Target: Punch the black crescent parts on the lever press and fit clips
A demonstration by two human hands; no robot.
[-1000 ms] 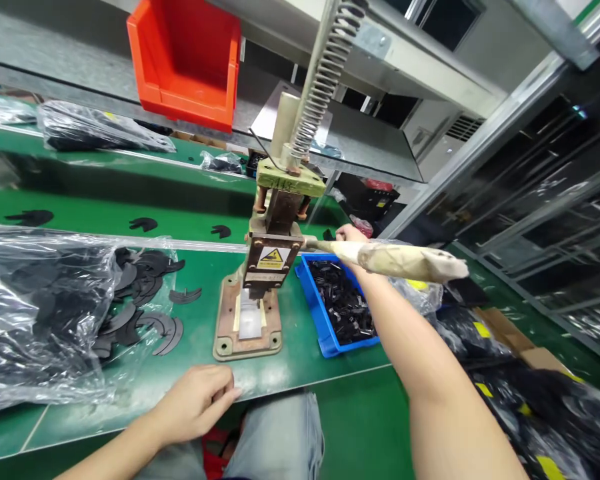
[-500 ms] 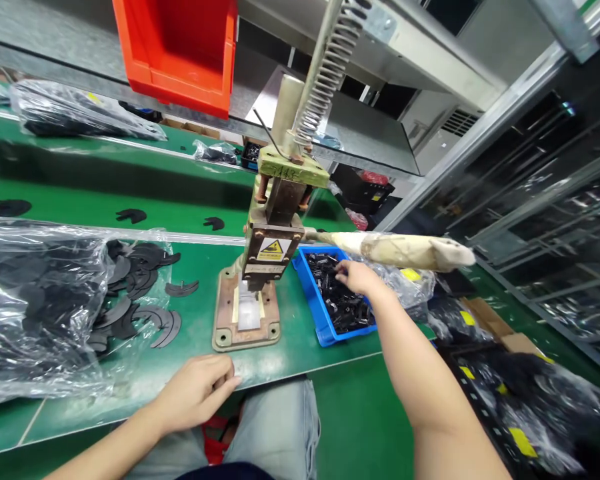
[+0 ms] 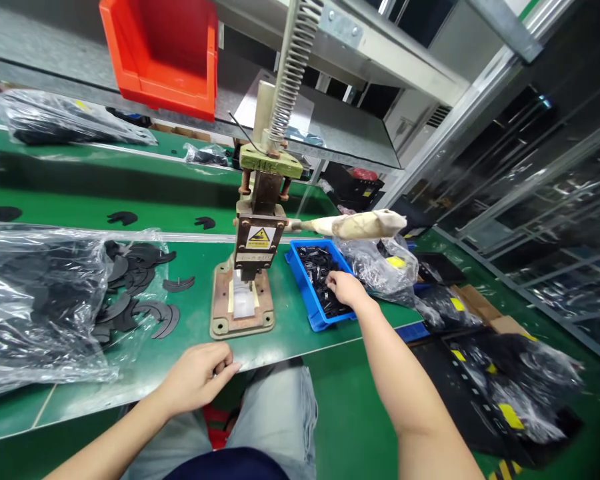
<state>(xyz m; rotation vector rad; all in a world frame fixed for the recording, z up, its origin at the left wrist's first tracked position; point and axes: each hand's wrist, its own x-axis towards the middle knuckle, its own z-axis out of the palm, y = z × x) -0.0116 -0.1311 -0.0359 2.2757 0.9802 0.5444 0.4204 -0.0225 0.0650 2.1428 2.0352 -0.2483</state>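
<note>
My right hand (image 3: pixel 346 289) is in the blue bin (image 3: pixel 309 299), fingers bent and pinched on the small black plastic parts (image 3: pixel 313 257) heaped there; its fingertips are partly hidden. At the front edge of the bench rests my left hand (image 3: pixel 200 373), fingers curled in and thumb alongside, with nothing visible in it. Between the hands and farther back stands a hand press (image 3: pixel 257 243) with a wrapped lever (image 3: pixel 360 225) pointing right. Under its ram, a clear block (image 3: pixel 243 303) lies on the base plate. Neither hand touches the press.
Left of the press, a clear plastic bag (image 3: pixel 40 307) spills flat black curved pieces (image 3: pixel 135 267) onto the green bench (image 3: pixel 190 320). A few similar pieces (image 3: pixel 123 218) lie on the green strip behind. A red bin (image 3: pixel 163 60) sits overhead; bagged parts (image 3: pixel 380 267) lie right of the blue bin.
The camera view has shifted, so the press and bins appear farther left. My right hand has moved a little toward the front of the blue bin, still among the parts. My left hand stays put.
</note>
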